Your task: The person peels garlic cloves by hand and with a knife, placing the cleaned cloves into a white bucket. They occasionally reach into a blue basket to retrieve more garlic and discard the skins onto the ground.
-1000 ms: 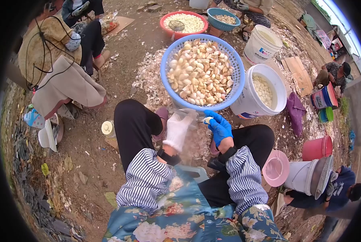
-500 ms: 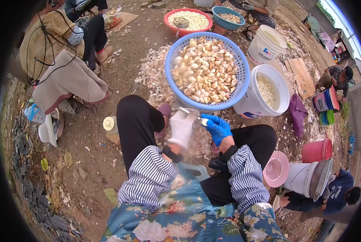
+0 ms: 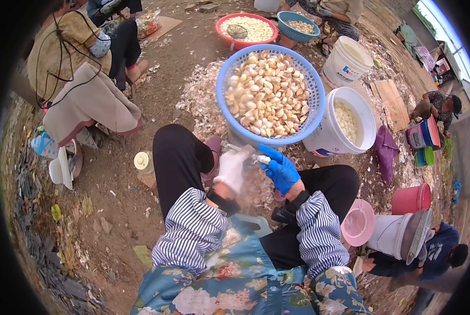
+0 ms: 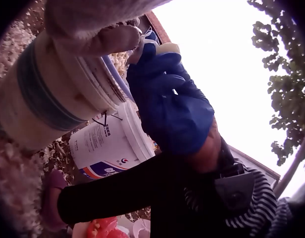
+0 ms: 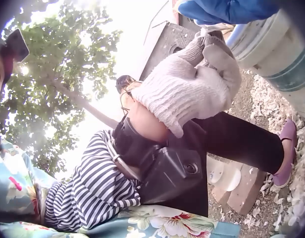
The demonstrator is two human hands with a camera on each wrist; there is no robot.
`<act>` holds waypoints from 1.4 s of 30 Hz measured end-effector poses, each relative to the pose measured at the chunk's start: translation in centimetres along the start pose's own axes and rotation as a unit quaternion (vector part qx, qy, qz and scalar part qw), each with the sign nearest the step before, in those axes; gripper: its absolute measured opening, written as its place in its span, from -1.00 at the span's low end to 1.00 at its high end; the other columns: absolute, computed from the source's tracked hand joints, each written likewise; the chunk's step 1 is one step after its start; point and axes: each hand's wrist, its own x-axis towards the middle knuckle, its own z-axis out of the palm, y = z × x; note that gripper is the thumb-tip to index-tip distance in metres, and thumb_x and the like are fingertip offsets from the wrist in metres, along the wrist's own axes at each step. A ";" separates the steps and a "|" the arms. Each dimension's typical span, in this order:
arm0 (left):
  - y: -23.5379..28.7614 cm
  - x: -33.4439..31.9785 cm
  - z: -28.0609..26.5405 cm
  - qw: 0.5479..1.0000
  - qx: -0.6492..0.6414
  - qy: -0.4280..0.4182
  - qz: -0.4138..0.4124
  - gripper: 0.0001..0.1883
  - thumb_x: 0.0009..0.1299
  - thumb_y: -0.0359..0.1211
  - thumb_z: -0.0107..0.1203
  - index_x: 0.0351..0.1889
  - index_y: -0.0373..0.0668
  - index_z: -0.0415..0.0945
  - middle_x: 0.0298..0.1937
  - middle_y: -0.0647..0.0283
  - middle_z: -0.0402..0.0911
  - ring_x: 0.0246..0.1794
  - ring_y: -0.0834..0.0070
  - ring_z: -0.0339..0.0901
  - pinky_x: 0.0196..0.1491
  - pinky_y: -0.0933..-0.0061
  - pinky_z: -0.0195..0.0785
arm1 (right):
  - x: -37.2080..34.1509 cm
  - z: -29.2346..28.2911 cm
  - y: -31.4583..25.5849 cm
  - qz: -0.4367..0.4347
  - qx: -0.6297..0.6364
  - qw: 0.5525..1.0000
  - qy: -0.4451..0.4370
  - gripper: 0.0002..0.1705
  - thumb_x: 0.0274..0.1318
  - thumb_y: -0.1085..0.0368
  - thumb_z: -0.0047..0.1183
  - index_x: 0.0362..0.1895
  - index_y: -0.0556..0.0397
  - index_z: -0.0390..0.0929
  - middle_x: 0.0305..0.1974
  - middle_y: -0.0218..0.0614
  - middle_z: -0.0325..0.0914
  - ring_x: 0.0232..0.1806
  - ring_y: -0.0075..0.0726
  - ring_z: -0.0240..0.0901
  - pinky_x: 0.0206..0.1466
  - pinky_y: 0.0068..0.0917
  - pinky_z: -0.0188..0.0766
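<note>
My left hand (image 3: 231, 170), in a white knit glove, grips a slim pale-handled tool (image 3: 228, 146) whose end pokes out beyond the fingers. Facing it, my right hand (image 3: 283, 174) in a blue rubber glove pinches a garlic clove (image 3: 266, 159) between thumb and fingers. The hands nearly meet over the gap between my knees. In the left wrist view the pale clove (image 4: 168, 48) shows at the blue fingertips, with whitish skin beside it. Just ahead stands a blue perforated basket (image 3: 319, 113) heaped with unpeeled garlic cloves (image 3: 269, 94).
Right of the basket, a white bucket (image 3: 367, 121) holds peeled cloves in liquid; another white bucket (image 3: 345, 71) stands behind. A red basin (image 3: 219, 32) and a teal basin (image 3: 298, 35) sit farther back. Garlic skins (image 3: 201, 92) litter the ground. Other people sit around.
The tool's handle has tipped leftward in my left hand. My right index finger has straightened out, and the clove sits lower among the blue fingers. The basket stays put.
</note>
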 end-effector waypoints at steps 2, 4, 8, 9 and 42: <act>0.1 0.0 0.1 1.000 0.009 0.007 0.005 -0.87 0.35 -0.39 0.14 -0.23 -0.26 0.53 -0.35 0.26 0.60 -0.44 0.52 0.54 -0.38 0.52 0.40 | 0.3 -0.3 0.8 -0.048 -0.092 0.995 -0.011 -0.44 0.07 0.29 0.20 0.21 0.01 0.41 0.13 -0.45 0.47 -0.05 -0.61 0.43 -0.08 -0.65 0.34; 0.4 -0.3 0.4 1.000 0.020 0.000 0.006 -0.86 0.35 -0.40 0.14 -0.22 -0.27 0.53 -0.34 0.25 0.60 -0.42 0.51 0.54 -0.35 0.51 0.41 | 0.4 -0.1 0.9 -0.061 -0.109 0.992 0.001 -0.48 0.10 0.30 0.16 0.19 0.02 0.43 0.08 -0.46 0.49 -0.10 -0.63 0.43 -0.11 -0.67 0.35; 0.3 -0.2 0.5 0.999 -0.040 -0.026 -0.001 -0.84 0.33 -0.41 0.14 -0.19 -0.29 0.53 -0.34 0.24 0.61 -0.41 0.52 0.54 -0.31 0.50 0.41 | -0.1 0.8 0.1 -0.026 -0.034 0.998 0.052 -0.55 0.15 0.35 0.08 0.16 0.06 0.46 -0.05 -0.46 0.55 -0.25 -0.64 0.45 -0.19 -0.74 0.36; 0.9 -0.5 0.7 0.997 -0.064 -0.037 -0.013 -0.84 0.33 -0.42 0.14 -0.19 -0.29 0.53 -0.34 0.24 0.61 -0.40 0.52 0.54 -0.31 0.49 0.41 | -0.2 0.9 -0.1 -0.020 -0.024 0.998 0.059 -0.56 0.15 0.35 0.07 0.15 0.06 0.46 -0.07 -0.46 0.56 -0.27 -0.64 0.44 -0.20 -0.75 0.36; 0.9 -1.1 1.8 0.985 0.140 -0.056 0.081 -0.83 0.37 -0.37 0.13 -0.18 -0.28 0.54 -0.31 0.23 0.66 -0.37 0.59 0.60 -0.31 0.62 0.43 | 0.2 -0.2 2.4 -0.182 -0.302 0.925 0.144 -0.72 -0.01 0.42 0.27 -0.18 0.14 0.53 -0.35 -0.40 0.60 -0.35 -0.64 0.46 -0.21 -0.62 0.44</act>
